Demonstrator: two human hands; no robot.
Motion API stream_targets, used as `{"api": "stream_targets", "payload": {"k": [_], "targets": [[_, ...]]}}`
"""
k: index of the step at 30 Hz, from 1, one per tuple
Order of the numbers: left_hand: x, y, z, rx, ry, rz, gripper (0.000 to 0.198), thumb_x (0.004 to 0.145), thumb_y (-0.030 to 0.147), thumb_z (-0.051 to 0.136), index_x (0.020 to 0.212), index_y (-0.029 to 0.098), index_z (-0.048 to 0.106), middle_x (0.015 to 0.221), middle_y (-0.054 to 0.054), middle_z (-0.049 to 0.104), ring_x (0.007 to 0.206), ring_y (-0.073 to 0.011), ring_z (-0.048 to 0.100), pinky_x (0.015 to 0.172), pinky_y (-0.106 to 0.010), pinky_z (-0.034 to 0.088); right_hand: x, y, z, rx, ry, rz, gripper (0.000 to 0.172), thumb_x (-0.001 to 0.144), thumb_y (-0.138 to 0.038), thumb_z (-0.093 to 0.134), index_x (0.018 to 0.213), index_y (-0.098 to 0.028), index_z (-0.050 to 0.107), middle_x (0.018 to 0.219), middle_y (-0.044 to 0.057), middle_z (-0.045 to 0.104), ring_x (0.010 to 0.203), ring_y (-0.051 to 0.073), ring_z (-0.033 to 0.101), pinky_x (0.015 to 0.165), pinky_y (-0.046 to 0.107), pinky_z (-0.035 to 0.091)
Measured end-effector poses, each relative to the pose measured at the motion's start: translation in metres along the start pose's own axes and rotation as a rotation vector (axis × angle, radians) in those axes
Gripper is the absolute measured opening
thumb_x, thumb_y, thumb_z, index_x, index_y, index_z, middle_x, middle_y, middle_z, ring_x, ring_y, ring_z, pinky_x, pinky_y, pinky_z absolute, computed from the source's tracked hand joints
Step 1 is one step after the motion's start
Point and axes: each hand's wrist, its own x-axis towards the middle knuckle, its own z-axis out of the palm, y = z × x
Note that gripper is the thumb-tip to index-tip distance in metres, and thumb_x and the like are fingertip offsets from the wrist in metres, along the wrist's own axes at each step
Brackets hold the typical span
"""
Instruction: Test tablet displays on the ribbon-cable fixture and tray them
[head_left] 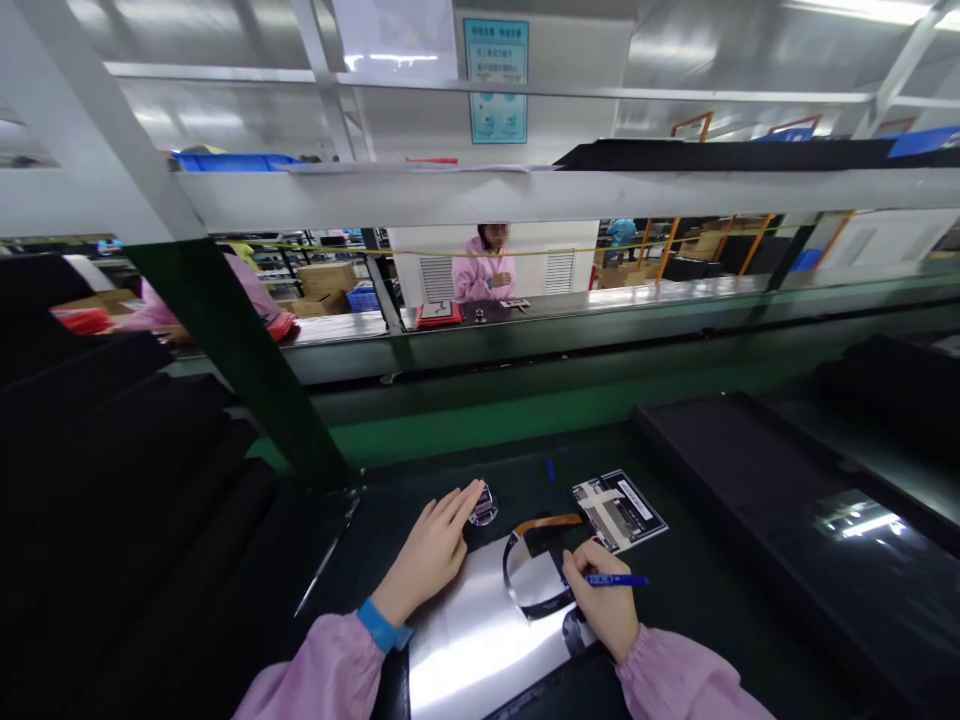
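Observation:
A shiny silver flat panel lies on the dark bench before me. A curved black flex cable with an orange ribbon end loops over its upper part. My left hand has its fingers stretched out, with the tips at a small clear round piece with a dark middle. It wears a blue wristband. My right hand is closed around a slim blue pen-like tool near the panel's right edge, by the cable. The tool's working tip is hidden.
A black-and-white label card with crossed pale tape lies beyond my right hand. A small blue strip and a thin metal rod rest on the bench. Black trays flank the right; dark stacks and a post stand left.

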Motion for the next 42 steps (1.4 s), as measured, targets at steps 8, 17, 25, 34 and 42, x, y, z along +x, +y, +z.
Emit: {"api": "stream_targets", "payload": {"k": [8, 17, 25, 34, 42], "targets": [[0.004, 0.007, 0.005, 0.238, -0.042, 0.037, 0.073, 0.069, -0.002, 0.033, 0.138, 0.02, 0.042, 0.144, -0.007, 0.045, 0.111, -0.0278, 0.056, 0.1, -0.045, 0.037, 0.0, -0.002, 0.0, -0.018, 0.016, -0.031, 0.044, 0.076, -0.038, 0.055, 0.042, -0.024, 0.031, 0.041, -0.005, 0.038, 0.038, 0.01, 0.036, 0.039, 0.024, 0.031], [0.001, 0.024, 0.003, 0.044, 0.168, -0.026, 0.047, 0.081, 0.02, 0.042, 0.125, 0.021, 0.057, 0.134, -0.008, 0.057, 0.115, -0.0302, 0.05, 0.101, -0.044, 0.035, 0.002, -0.009, -0.006, 0.119, 0.135, 0.079, 0.041, 0.092, -0.049, 0.038, 0.08, -0.02, 0.065, 0.05, 0.0, 0.063, 0.039, 0.015, 0.059, 0.041, 0.024, 0.049], [-0.008, 0.059, 0.029, -0.394, 0.027, -0.201, 0.022, 0.071, 0.027, 0.05, 0.068, 0.021, 0.071, 0.071, -0.007, 0.072, 0.07, -0.0251, 0.063, 0.067, -0.034, 0.048, 0.031, -0.029, -0.006, -0.192, -0.287, -0.557, 0.027, 0.083, -0.015, 0.047, 0.104, -0.018, 0.064, 0.103, 0.013, 0.07, 0.103, 0.025, 0.065, 0.085, 0.039, 0.054], [-0.01, 0.076, 0.039, -0.474, -0.057, -0.183, 0.028, 0.069, 0.028, 0.05, 0.068, 0.015, 0.075, 0.07, -0.01, 0.074, 0.065, -0.0236, 0.062, 0.06, -0.03, 0.043, 0.034, -0.03, -0.012, -0.448, -0.64, -0.526, 0.019, 0.076, -0.01, 0.05, 0.08, -0.02, 0.065, 0.091, 0.005, 0.07, 0.08, 0.018, 0.067, 0.095, 0.042, 0.04], [-0.007, 0.07, 0.049, -0.519, -0.058, -0.143, 0.03, 0.069, 0.029, 0.048, 0.073, 0.018, 0.075, 0.076, -0.01, 0.074, 0.075, -0.0261, 0.064, 0.068, -0.033, 0.046, 0.028, -0.032, -0.006, -0.74, -0.635, -0.516, 0.015, 0.078, -0.011, 0.05, 0.084, -0.018, 0.061, 0.085, 0.006, 0.067, 0.079, 0.02, 0.065, 0.1, 0.044, 0.037]]}}
